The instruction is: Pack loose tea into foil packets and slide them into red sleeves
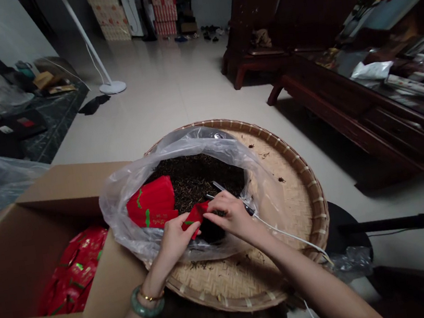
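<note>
My left hand grips a small red packet over the open bag. At the packet's upper edge, the fingers of my right hand are closed on it. A slim, tong-like corded tool passes behind my right hand, its black end showing near the wrist; whether my palm also holds it I cannot tell. Dark dry tea leaves fill a clear plastic bag. A stack of flat red packets with green marks lies on the leaves at the left.
The bag rests on a round woven bamboo tray with scattered leaf bits. At left stands an open cardboard box holding red packets. A white cord crosses the tray's right side. A dark wooden table stands beyond.
</note>
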A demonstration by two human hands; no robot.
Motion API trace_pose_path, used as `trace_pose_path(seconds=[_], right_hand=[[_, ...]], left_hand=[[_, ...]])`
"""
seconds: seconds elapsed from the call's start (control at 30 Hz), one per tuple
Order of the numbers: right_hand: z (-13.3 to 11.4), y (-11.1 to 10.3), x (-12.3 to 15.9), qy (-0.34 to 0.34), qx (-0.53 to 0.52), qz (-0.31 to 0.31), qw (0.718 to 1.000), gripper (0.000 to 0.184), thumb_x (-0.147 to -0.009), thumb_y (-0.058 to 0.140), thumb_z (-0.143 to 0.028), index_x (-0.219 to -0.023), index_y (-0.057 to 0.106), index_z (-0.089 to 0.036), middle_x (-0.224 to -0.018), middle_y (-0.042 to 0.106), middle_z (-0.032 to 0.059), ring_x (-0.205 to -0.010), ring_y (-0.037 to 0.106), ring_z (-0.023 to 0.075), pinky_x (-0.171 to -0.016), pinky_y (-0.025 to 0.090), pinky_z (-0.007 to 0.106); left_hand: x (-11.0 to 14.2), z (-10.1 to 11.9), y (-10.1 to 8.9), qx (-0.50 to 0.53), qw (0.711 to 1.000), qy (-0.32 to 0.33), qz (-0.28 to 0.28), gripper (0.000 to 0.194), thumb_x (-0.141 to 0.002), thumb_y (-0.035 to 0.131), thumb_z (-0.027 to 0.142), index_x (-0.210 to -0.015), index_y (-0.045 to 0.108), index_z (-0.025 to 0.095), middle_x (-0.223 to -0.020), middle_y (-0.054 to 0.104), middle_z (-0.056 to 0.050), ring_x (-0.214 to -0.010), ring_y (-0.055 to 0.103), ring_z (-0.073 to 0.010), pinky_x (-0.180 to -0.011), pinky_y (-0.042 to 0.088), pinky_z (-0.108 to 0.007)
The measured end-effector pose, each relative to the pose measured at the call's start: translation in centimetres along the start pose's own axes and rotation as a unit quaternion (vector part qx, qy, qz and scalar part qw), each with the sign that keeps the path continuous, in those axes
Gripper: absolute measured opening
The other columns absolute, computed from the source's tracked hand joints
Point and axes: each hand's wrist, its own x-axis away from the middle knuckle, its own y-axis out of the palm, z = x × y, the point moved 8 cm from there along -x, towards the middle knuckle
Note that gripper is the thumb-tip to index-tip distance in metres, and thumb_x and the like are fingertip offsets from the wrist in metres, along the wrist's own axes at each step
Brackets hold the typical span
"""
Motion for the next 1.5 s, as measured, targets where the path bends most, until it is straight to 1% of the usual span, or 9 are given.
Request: trace_pose_path(seconds=[0.17, 0.33, 0.47, 0.6, 0.73, 0.87, 1.03, 1.27, 1.5], right_hand=[[0.5, 0.1, 0.2, 0.043, -0.021, -0.029, 0.998, 0.018, -0.087, 0.051, -0.025, -0.077, 0.064, -0.017, -0.075, 0.066, 0.0050, -0.071, 0.057, 0.0150, -0.067, 0.046, 0.027], [2.9, 1.6, 1.2, 0.188, -0.089, -0.087, 0.974, 0.022, -0.079, 0.063, -0.032, -0.095, 0.066, -0.017, -0.084, 0.071, 0.0036, -0.065, 0.060, 0.0144, -0.062, 0.046, 0.025], [3.2, 2.5, 1.7, 0.229, -0.151, -0.122, 0.954, 0.018, -0.081, 0.061, -0.031, -0.087, 0.070, -0.016, -0.083, 0.072, 0.0034, -0.074, 0.063, 0.0173, -0.070, 0.048, 0.028], [2.6, 3.6, 2.3, 0.239, -0.300, -0.187, 0.904, 0.032, -0.080, 0.060, -0.038, -0.100, 0.067, -0.014, -0.092, 0.070, 0.0052, -0.082, 0.063, 0.0178, -0.078, 0.048, 0.031], [2.3, 5.2, 3.6, 0.258, -0.376, -0.287, 0.843, 0.048, -0.075, 0.064, -0.051, -0.104, 0.067, -0.013, -0.090, 0.070, 0.0052, -0.080, 0.062, 0.0165, -0.078, 0.048, 0.030], [3.2, 4.9, 4.1, 0.282, -0.348, -0.292, 0.845, 0.057, -0.081, 0.047, -0.063, -0.100, 0.069, -0.013, -0.088, 0.070, 0.0045, -0.076, 0.059, 0.0151, -0.079, 0.047, 0.031], [3.4, 4.0, 4.2, 0.298, -0.347, -0.279, 0.844, 0.059, -0.082, 0.042, -0.067, -0.094, 0.071, -0.017, -0.085, 0.071, 0.0024, -0.081, 0.061, 0.0165, -0.088, 0.046, 0.036], [2.7, 4.3, 3.8, 0.252, -0.342, -0.235, 0.874, 0.053, -0.086, 0.039, -0.061, -0.092, 0.070, -0.019, -0.087, 0.070, 0.0031, -0.081, 0.062, 0.0151, -0.082, 0.052, 0.033], [0.9, 3.3, 3.7, 0.244, -0.363, -0.263, 0.860, 0.053, -0.090, 0.036, -0.058, -0.096, 0.066, -0.015, -0.098, 0.068, 0.0072, -0.092, 0.062, 0.0174, -0.090, 0.048, 0.037]], left_hand=[[0.0, -0.5, 0.3, 0.007, 1.000, -0.010, -0.025, 0.028, -0.071, 0.064, 0.030, -0.093, 0.069, 0.013, -0.059, 0.070, -0.003, -0.054, 0.066, -0.0191, -0.052, 0.048, -0.025], [0.2, -0.4, 1.0, 0.001, 0.999, -0.006, -0.043, 0.026, -0.072, 0.064, 0.028, -0.092, 0.069, 0.013, -0.056, 0.068, -0.002, -0.051, 0.064, -0.0176, -0.052, 0.048, -0.025], [0.3, -0.9, 1.4, 0.054, 0.997, -0.030, -0.047, 0.036, -0.068, 0.067, 0.027, -0.102, 0.067, 0.013, -0.069, 0.072, -0.004, -0.055, 0.067, -0.0190, -0.052, 0.051, -0.027], [0.4, -1.4, 1.4, 0.086, 0.994, -0.035, -0.053, 0.043, -0.067, 0.067, 0.024, -0.109, 0.064, 0.015, -0.086, 0.074, -0.007, -0.065, 0.070, -0.0204, -0.059, 0.055, -0.030], [0.8, -0.4, 1.1, -0.014, 0.998, 0.021, -0.054, 0.037, -0.064, 0.068, 0.017, -0.101, 0.068, 0.019, -0.097, 0.073, -0.005, -0.087, 0.068, -0.0216, -0.081, 0.053, -0.033], [1.4, 0.6, 1.3, -0.093, 0.987, 0.083, -0.102, 0.048, -0.068, 0.069, 0.021, -0.115, 0.062, 0.024, -0.109, 0.070, -0.004, -0.097, 0.066, -0.0214, -0.085, 0.050, -0.030], [2.2, 1.1, 0.9, -0.227, 0.952, 0.149, -0.137, 0.055, -0.079, 0.059, 0.020, -0.133, 0.046, 0.025, -0.106, 0.070, -0.007, -0.085, 0.067, -0.0207, -0.074, 0.051, -0.031], [4.1, 4.3, 1.7, -0.393, 0.873, 0.289, -0.008, 0.064, -0.076, 0.065, 0.022, -0.136, 0.042, 0.022, -0.127, 0.054, -0.013, -0.107, 0.049, -0.0305, -0.090, 0.043, -0.049], [3.3, 4.5, 1.7, -0.296, 0.902, 0.312, 0.024, 0.046, -0.076, 0.060, 0.014, -0.121, 0.051, 0.017, -0.111, 0.062, -0.011, -0.100, 0.052, -0.0249, -0.087, 0.047, -0.043]])
